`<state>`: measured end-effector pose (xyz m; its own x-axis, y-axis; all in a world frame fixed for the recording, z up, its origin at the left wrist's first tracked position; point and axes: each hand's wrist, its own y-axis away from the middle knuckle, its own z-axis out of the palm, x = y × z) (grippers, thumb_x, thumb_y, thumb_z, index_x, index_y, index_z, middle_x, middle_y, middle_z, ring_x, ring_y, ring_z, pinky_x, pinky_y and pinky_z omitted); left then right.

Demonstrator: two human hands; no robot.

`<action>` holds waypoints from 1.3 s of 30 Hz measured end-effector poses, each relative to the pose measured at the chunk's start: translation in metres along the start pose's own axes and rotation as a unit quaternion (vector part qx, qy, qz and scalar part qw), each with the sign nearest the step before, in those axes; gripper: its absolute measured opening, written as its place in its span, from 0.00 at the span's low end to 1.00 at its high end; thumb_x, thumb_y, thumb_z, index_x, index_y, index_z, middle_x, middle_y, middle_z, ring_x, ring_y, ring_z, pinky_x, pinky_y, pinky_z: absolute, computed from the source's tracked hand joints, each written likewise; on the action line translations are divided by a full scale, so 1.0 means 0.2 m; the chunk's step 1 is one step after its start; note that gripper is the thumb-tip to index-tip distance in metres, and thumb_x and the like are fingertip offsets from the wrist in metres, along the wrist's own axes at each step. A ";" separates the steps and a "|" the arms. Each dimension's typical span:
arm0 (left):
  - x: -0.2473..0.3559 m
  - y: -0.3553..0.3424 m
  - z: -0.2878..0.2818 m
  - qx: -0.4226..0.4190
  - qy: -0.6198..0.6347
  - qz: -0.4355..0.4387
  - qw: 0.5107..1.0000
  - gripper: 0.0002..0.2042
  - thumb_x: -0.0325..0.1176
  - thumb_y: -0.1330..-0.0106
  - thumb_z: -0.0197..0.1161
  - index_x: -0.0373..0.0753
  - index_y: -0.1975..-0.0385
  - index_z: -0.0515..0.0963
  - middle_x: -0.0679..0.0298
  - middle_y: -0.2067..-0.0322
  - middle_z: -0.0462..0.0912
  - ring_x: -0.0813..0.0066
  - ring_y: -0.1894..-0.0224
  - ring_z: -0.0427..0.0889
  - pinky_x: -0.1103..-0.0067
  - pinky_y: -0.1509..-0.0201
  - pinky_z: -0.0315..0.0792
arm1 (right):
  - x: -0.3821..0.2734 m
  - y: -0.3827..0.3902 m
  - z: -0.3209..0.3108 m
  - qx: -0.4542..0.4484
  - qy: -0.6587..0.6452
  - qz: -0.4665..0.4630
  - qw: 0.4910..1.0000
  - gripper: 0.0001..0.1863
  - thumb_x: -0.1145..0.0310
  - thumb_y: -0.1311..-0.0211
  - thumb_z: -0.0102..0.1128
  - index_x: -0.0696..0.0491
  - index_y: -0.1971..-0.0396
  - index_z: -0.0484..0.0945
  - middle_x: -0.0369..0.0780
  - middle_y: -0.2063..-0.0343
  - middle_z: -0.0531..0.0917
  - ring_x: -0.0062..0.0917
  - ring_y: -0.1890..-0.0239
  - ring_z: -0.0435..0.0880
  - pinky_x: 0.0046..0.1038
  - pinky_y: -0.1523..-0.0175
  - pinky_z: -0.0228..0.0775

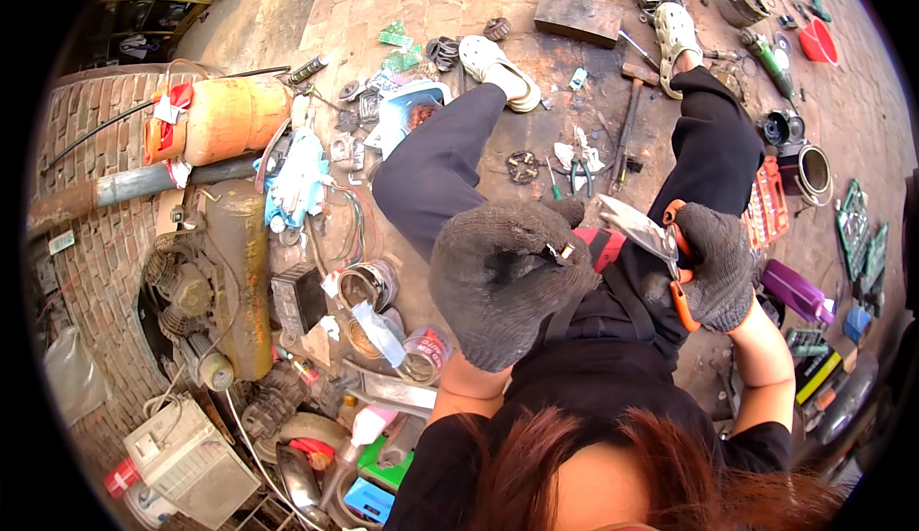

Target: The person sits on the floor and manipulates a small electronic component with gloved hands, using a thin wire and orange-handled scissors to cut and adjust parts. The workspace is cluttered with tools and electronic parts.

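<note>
My left hand (507, 282), in a dark grey knit glove, is closed near my lap with a small shiny metal piece (561, 252) at its fingers. My gloved right hand (713, 272) grips orange-handled metal shears (682, 296). Their silver blades (632, 225) point up and left toward my left hand, slightly apart from the small piece. A red-and-black band (607, 244) lies behind both hands across my lap. The underside of my left fingers is hidden.
Beyond my legs lie a steel block (577, 18), a hammer (627, 129) and small tools (580, 172). An orange gas cylinder (239, 119), a compressor tank (244, 282) and cans (369, 284) crowd the left. An angle grinder (771, 64) and a purple bottle (799, 293) lie right.
</note>
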<state>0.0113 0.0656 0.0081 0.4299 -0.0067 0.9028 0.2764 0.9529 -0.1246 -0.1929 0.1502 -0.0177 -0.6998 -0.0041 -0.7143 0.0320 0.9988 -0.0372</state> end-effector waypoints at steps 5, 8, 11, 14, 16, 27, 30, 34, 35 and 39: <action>0.00 -0.04 -0.03 -0.041 -0.153 0.093 0.983 0.22 0.14 0.61 0.70 0.36 0.64 0.72 0.58 0.67 0.78 0.69 0.65 0.78 0.75 0.61 0.76 | -0.01 0.02 0.00 -0.006 -0.014 -0.017 1.000 0.27 0.59 0.72 0.69 0.58 0.68 0.76 0.48 0.71 0.79 0.46 0.70 0.79 0.34 0.66 0.71; 0.00 -0.03 -0.04 -0.044 -0.196 0.101 0.974 0.23 0.13 0.62 0.68 0.36 0.63 0.71 0.58 0.67 0.77 0.69 0.66 0.77 0.77 0.64 0.75 | -0.02 0.02 -0.03 -0.016 0.016 -0.029 0.999 0.25 0.59 0.74 0.70 0.57 0.71 0.75 0.46 0.73 0.78 0.44 0.73 0.79 0.35 0.68 0.70; 0.01 -0.02 -0.02 -0.002 -0.194 0.088 0.977 0.19 0.19 0.59 0.73 0.37 0.66 0.75 0.60 0.68 0.81 0.67 0.64 0.80 0.75 0.60 0.75 | -0.01 0.03 -0.03 -0.010 0.033 -0.035 0.999 0.24 0.59 0.74 0.70 0.56 0.73 0.74 0.46 0.75 0.77 0.43 0.74 0.78 0.35 0.69 0.69; 0.01 -0.02 -0.04 -0.013 -0.217 0.092 0.972 0.19 0.18 0.60 0.73 0.37 0.66 0.75 0.59 0.68 0.81 0.67 0.64 0.80 0.75 0.60 0.75 | -0.02 0.03 -0.02 0.010 0.031 -0.041 0.999 0.24 0.58 0.73 0.70 0.56 0.74 0.74 0.45 0.76 0.77 0.43 0.75 0.78 0.35 0.69 0.69; -0.01 -0.03 -0.04 -0.022 -0.194 0.117 0.974 0.20 0.18 0.60 0.73 0.38 0.66 0.74 0.59 0.68 0.81 0.67 0.65 0.80 0.75 0.60 0.75 | -0.02 0.03 -0.02 0.011 0.033 -0.038 0.999 0.24 0.57 0.72 0.70 0.56 0.75 0.74 0.45 0.75 0.77 0.43 0.75 0.78 0.35 0.69 0.69; 0.01 -0.03 -0.05 -0.050 -0.289 0.155 0.943 0.22 0.18 0.59 0.74 0.39 0.63 0.73 0.59 0.66 0.81 0.69 0.65 0.79 0.78 0.63 0.73 | -0.04 0.02 -0.03 -0.004 0.022 -0.038 0.999 0.23 0.58 0.71 0.70 0.57 0.75 0.73 0.47 0.72 0.78 0.43 0.74 0.78 0.34 0.70 0.70; 0.02 -0.03 -0.05 -0.055 -0.302 0.149 0.940 0.22 0.18 0.58 0.73 0.40 0.63 0.72 0.59 0.66 0.81 0.70 0.66 0.79 0.79 0.64 0.73 | -0.03 0.02 -0.03 -0.006 0.029 -0.044 0.999 0.23 0.58 0.71 0.70 0.57 0.75 0.73 0.47 0.72 0.78 0.43 0.74 0.78 0.34 0.69 0.70; 0.03 -0.03 -0.05 -0.061 -0.310 0.146 0.937 0.21 0.18 0.57 0.73 0.41 0.64 0.71 0.60 0.66 0.81 0.69 0.66 0.78 0.78 0.64 0.72 | -0.03 0.03 -0.03 -0.010 0.034 -0.036 0.999 0.23 0.58 0.71 0.70 0.57 0.75 0.73 0.47 0.73 0.78 0.44 0.74 0.78 0.34 0.70 0.70; 0.04 -0.04 -0.05 -0.065 -0.320 0.149 0.933 0.21 0.19 0.57 0.73 0.41 0.64 0.71 0.60 0.67 0.81 0.69 0.66 0.79 0.77 0.63 0.73 | -0.04 0.03 -0.03 -0.006 0.028 -0.035 0.999 0.23 0.58 0.71 0.70 0.57 0.75 0.73 0.47 0.74 0.78 0.44 0.75 0.78 0.34 0.70 0.70; 0.04 -0.04 -0.05 -0.078 -0.347 0.166 0.920 0.21 0.19 0.57 0.73 0.41 0.65 0.71 0.61 0.67 0.81 0.67 0.65 0.79 0.75 0.61 0.73 | -0.03 0.02 -0.02 0.008 0.018 -0.046 0.999 0.22 0.58 0.70 0.70 0.56 0.76 0.73 0.47 0.74 0.77 0.44 0.75 0.77 0.34 0.71 0.69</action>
<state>0.0221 0.0549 0.0118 -0.1235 0.5236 0.8430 0.3716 0.8121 -0.4500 -0.1914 0.1545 -0.0109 -0.7248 -0.0941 -0.6825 -0.0223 0.9933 -0.1133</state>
